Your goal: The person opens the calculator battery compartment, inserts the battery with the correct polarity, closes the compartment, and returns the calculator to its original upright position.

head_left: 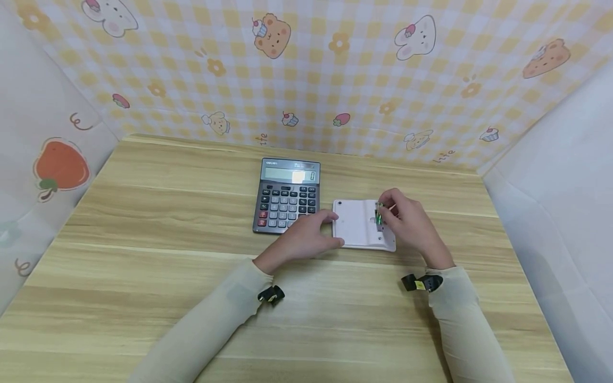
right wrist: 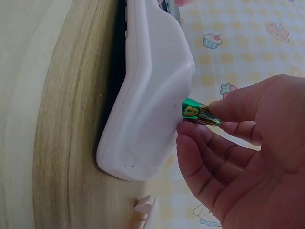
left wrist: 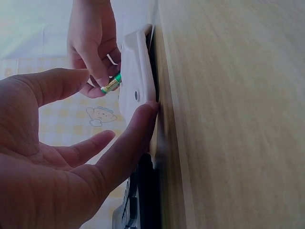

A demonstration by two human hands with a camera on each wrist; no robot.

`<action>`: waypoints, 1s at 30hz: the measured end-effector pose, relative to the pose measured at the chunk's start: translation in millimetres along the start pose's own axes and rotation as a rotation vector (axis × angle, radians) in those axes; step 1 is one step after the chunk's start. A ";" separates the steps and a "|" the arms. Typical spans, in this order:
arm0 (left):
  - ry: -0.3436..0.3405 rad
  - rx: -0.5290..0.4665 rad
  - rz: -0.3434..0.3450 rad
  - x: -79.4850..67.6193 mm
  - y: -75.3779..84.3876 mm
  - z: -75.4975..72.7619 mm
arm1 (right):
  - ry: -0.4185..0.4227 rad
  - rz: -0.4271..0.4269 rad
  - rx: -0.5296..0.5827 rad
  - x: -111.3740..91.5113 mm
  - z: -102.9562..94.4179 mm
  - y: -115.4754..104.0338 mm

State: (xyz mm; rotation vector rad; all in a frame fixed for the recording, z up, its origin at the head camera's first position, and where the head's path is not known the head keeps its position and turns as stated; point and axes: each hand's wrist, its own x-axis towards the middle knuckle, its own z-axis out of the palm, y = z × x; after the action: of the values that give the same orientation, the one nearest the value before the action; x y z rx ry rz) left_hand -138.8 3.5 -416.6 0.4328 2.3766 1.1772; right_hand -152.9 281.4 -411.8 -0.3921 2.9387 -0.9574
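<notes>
A pale pink calculator (head_left: pixel 354 223) lies back side up on the table, its battery compartment exposed at the right. My right hand (head_left: pixel 409 221) pinches a green battery (right wrist: pixel 200 112) between thumb and fingers at the compartment. One end of the battery meets the calculator's back; how far in it sits is hidden. My left hand (head_left: pixel 308 234) is at the calculator's left side with thumb and fingers spread. In the left wrist view, a fingertip (left wrist: pixel 148 109) touches the calculator's edge, while the digit above it stands apart.
A grey desk calculator (head_left: pixel 287 186) lies face up just left, its display showing 0; my left hand covers its lower right keys. A small pale plastic piece (right wrist: pixel 147 210) lies near the pink calculator. A patterned cloth wall (head_left: pixel 311 74) rises behind the wooden table (head_left: pixel 143 213).
</notes>
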 end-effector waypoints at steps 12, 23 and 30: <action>0.002 0.009 0.007 0.4 0.8 -0.2 | 0.007 -0.004 -0.015 -1.0 -1.0 -0.5; 0.008 0.032 0.036 5.6 -7.8 2.5 | 0.008 -0.006 -0.026 -0.4 -0.6 1.0; -0.011 0.020 0.007 0.9 -1.9 -0.5 | -0.017 -0.009 -0.047 0.0 -1.4 1.7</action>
State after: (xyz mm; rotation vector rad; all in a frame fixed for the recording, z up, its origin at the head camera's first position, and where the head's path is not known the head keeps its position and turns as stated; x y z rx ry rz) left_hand -140.0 2.4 -418.1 0.4531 2.3813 1.1519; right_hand -153.4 283.6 -411.6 -0.4132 2.9512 -0.8823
